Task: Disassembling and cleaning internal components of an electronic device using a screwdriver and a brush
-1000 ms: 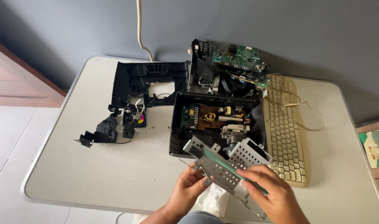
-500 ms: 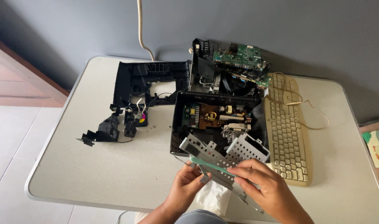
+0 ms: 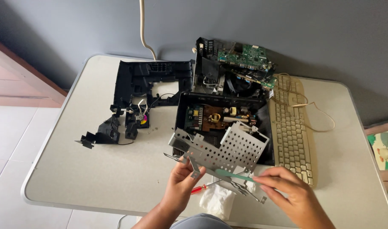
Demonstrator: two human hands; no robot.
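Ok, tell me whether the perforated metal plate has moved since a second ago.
Yes. The perforated metal plate has tilted up and away from the person; against the beige keyboard, its right end no longer overlaps the near keys and covers more of the open black case.

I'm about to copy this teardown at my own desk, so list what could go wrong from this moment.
1. The perforated metal shield has bare sheet edges and tabs; the left hand and right hand grip it ungloved, so a cut seems possible.
2. It hangs over the open black housing; a slip could knock the brown circuit board.
3. The red-handled screwdriver lies near the table edge and might roll off.
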